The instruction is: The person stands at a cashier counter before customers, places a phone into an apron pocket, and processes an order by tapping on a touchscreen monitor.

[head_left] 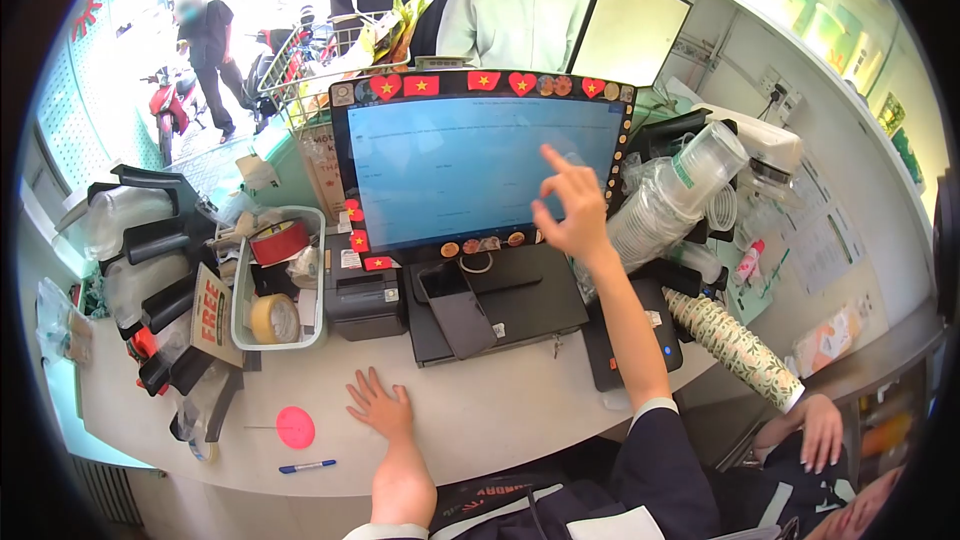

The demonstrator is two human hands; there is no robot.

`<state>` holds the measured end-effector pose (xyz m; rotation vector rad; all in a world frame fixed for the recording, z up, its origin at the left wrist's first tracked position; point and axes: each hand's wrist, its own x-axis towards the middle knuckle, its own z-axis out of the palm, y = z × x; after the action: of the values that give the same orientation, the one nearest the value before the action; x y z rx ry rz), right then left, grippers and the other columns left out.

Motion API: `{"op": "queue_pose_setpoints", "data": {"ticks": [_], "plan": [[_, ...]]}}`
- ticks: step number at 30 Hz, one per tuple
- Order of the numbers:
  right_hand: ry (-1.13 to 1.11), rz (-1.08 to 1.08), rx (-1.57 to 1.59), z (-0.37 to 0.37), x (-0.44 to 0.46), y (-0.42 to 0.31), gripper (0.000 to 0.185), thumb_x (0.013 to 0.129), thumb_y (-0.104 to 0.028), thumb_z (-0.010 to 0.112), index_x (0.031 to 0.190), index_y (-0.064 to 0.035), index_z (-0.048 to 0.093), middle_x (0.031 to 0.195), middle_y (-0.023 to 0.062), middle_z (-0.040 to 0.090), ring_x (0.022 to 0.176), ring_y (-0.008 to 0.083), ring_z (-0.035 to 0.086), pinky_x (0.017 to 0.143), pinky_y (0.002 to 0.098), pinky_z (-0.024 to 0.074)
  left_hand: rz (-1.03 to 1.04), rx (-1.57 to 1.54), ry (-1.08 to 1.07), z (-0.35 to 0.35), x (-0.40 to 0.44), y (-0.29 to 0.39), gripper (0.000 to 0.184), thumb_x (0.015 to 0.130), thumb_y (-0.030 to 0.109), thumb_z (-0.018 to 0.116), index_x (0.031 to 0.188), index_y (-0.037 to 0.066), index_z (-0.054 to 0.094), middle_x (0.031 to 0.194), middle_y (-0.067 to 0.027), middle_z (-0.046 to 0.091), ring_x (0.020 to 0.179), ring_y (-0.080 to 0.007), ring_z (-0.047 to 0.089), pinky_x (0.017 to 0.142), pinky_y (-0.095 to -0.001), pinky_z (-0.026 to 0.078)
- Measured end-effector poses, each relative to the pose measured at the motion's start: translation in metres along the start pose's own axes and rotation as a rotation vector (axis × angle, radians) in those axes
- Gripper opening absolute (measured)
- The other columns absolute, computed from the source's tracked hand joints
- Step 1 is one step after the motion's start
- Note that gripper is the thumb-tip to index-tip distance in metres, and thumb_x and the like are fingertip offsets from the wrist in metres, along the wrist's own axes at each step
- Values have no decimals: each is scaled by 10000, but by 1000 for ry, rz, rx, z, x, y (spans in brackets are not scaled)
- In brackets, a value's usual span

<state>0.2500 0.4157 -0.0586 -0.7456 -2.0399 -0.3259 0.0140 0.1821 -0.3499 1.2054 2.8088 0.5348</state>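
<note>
My right hand (572, 202) is raised in front of the lit touchscreen monitor (450, 175), its index finger stretched toward the right part of the screen and the thumb apart; it holds nothing. Whether the fingertip touches the glass I cannot tell. My left hand (382, 408) lies flat on the counter (350, 465), fingers spread. To its left are a round pink tag (295, 427) and a blue pen (307, 466). Below the monitor a dark phone (457, 308) rests on a black box (540, 315), beside a small black printer (365, 302).
A grey bin (238, 305) with tape rolls stands left of the printer. Stacked clear cups (660, 205) and patterned cups (735, 350) lean at the right. Another person's hand (822, 430) is at the lower right. Two people stand beyond the monitor; another person is outside.
</note>
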Motion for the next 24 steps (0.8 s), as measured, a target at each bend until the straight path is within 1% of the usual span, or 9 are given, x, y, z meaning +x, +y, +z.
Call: {"op": "queue_pose_setpoints", "data": {"ticks": [2, 5, 8, 11, 14, 18, 20, 21, 24], "plan": [[-95, -64, 9, 8, -2, -15, 189, 614, -100, 660, 708, -75, 498, 1263, 124, 506, 848, 278, 514, 777, 339, 412, -4, -2, -14, -2, 1, 0, 621, 730, 301, 518, 1325, 203, 373, 1439, -12, 256, 1352, -275, 160, 1057, -546, 92], [-266, -27, 3, 16, 3, -27, 196, 600, -94, 658, 705, -77, 493, 1246, 104, 524, 851, 278, 524, 784, 339, 418, -7, 7, -20, -1, 2, 1, 632, 728, 305, 524, 1331, 203, 367, 1441, -11, 253, 1352, -275, 160, 1056, -547, 92], [-213, 9, 13, 18, 6, -21, 189, 616, -99, 655, 700, -77, 487, 1249, 142, 513, 846, 286, 525, 790, 347, 410, -7, 24, -20, 1, 0, 1, 638, 728, 308, 525, 1336, 206, 362, 1444, -9, 248, 1351, -274, 162, 1058, -547, 93], [106, 116, -2, 14, 6, -1, 175, 634, -115, 644, 707, -78, 489, 1264, 176, 486, 843, 301, 529, 767, 365, 415, 2, 34, -3, 4, 1, 0, 638, 728, 309, 524, 1337, 206, 362, 1446, -8, 244, 1351, -274, 163, 1059, -544, 93], [263, 257, -101, 3, 8, 28, 183, 655, -112, 637, 733, -61, 479, 1269, 229, 459, 899, 339, 529, 813, 387, 409, 6, 31, 11, 5, 0, -2, 636, 727, 311, 524, 1333, 205, 366, 1447, -8, 244, 1352, -273, 162, 1061, -540, 91], [156, 371, -76, -12, 14, 55, 196, 663, -99, 626, 748, -51, 457, 1282, 232, 447, 978, 363, 518, 862, 399, 395, -28, -1, -50, -7, 1, 5, 632, 722, 310, 528, 1326, 201, 374, 1445, -11, 247, 1353, -272, 159, 1062, -538, 88], [117, 342, -2, -15, 14, 64, 202, 663, -93, 621, 741, -54, 440, 1296, 235, 435, 962, 360, 515, 875, 398, 391, -23, -2, -41, -4, 1, 2, 633, 720, 309, 531, 1323, 198, 376, 1443, -14, 250, 1353, -273, 158, 1062, -538, 87], [139, 288, -26, -14, 8, 71, 230, 665, -81, 616, 858, -26, 504, 1197, 206, 507, 826, 294, 522, 862, 366, 406, -23, -6, -34, -1, 1, 1, 633, 719, 308, 533, 1322, 197, 377, 1443, -16, 251, 1353, -274, 157, 1062, -538, 87], [288, 437, 163, -12, -25, 33, 453, 690, -36, 594, 1121, 43, 480, 900, 138, 523, 705, 201, 479, 808, 323, 417, -28, -19, -39, -7, 1, 4, 635, 713, 306, 540, 1317, 190, 384, 1440, -19, 256, 1354, -274, 153, 1063, -538, 85]]}}
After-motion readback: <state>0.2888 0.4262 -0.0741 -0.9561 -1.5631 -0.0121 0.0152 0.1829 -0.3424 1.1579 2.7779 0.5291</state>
